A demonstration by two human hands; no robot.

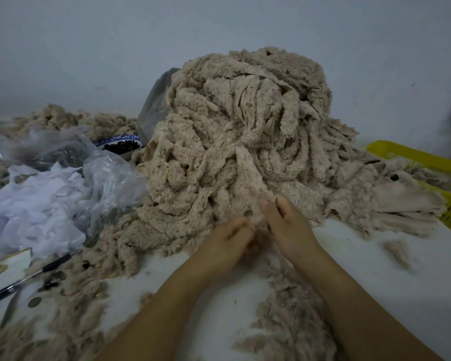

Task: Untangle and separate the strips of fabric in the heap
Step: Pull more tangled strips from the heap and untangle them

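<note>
A white table [354, 246], littered with beige fluff, carries everything. The left hand [228, 239] and right hand [284, 222] sit close together, fingers curled around a fleecy strip [255, 218] at the foot of the heap [245, 126]. The heap rises directly beyond them, against a pale wall [89, 48].

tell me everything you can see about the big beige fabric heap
The heap is a tall mound of tangled beige strips, fluffy like fleece on one side and smooth on the other. It sits on the white table before a pale wall, spilling right over the yellow basket and left against clear plastic bags. The left hand and right hand pinch fabric at its near foot.
</note>
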